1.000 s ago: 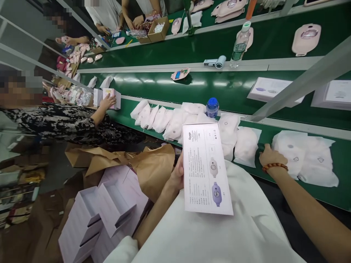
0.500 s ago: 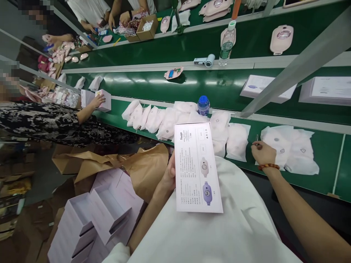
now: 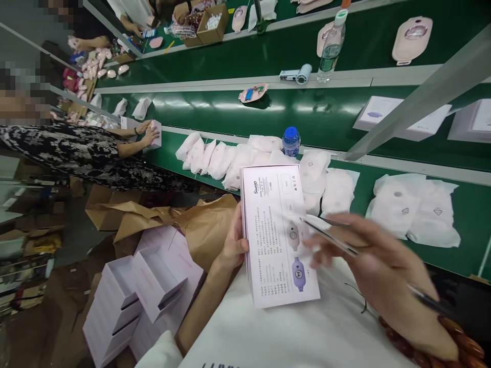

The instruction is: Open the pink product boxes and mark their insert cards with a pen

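My left hand (image 3: 233,243) grips the left edge of a white printed box (image 3: 278,232) with product pictures, held over my lap. My right hand (image 3: 378,271), blurred by motion, hovers over the box's right side and holds a thin metal tool (image 3: 330,236), perhaps tweezers or a pen. A bead bracelet (image 3: 441,335) circles my right wrist. White pouches (image 3: 412,209) lie on the green bench (image 3: 475,225) just beyond the box.
A blue-capped bottle (image 3: 291,140) stands among more white pouches (image 3: 215,158). Open lilac boxes (image 3: 149,286) and brown paper (image 3: 207,227) lie low at my left. A person in a patterned top (image 3: 76,153) handles a box at the left. White boxes (image 3: 399,117) ride the belt.
My right hand left the pouches on the bench, picked up a thin tool and swung back over the box. The left hand kept holding the box.
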Available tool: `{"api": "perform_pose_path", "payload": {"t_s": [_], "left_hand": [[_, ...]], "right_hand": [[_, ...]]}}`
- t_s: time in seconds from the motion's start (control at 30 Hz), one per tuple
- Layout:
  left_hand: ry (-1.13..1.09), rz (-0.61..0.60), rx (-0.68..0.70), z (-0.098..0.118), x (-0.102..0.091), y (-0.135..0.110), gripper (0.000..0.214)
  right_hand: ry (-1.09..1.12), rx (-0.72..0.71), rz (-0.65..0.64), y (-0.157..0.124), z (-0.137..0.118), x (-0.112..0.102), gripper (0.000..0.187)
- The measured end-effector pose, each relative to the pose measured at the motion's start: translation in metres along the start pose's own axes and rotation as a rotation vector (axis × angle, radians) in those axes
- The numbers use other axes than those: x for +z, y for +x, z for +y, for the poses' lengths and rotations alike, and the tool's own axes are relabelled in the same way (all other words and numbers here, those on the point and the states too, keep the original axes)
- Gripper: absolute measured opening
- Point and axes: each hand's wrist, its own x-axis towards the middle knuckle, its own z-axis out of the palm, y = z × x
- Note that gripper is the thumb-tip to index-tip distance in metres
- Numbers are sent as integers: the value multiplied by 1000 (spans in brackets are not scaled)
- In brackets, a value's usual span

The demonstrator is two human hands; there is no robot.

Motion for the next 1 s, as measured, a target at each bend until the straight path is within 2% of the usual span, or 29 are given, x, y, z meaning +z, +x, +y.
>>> {"api": "perform_pose_path", "payload": {"t_s": [0.03, 0.07, 0.1, 0.17, 0.27, 0.37, 0.43, 0.53, 0.6, 1.0], "left_hand": [[15, -1, 30, 1, 0, 0, 116], [27, 0, 53, 2, 0, -1, 114], [33, 2, 64, 3, 0, -1, 113], [30, -5, 58, 3, 2, -2, 114], [15, -39, 65, 4, 7, -3, 114], [13, -28, 79, 6, 10, -5, 112], [15, -20, 68, 7, 12, -7, 110], [31, -28, 62, 10, 12, -11, 109], [45, -35, 60, 11, 13, -12, 112], [51, 23, 28, 11, 12, -14, 116]], "right_hand": [[-53, -21, -88, 0, 1, 5, 19], [-86, -61, -119, 0, 3, 8, 12], [-86, -112, -99, 0, 7, 10, 6], [-28, -191, 30, 2, 14, 14, 13], [-74, -206, 204, 0, 21, 18, 17], [-168, -279, 217, -4, 24, 17, 19], [-196, -327, 220, -6, 26, 16, 28], [-251, -345, 254, -9, 28, 17, 42], [-302, -341, 245, -10, 29, 18, 45], [-404, -363, 229, -11, 27, 20, 42]]}}
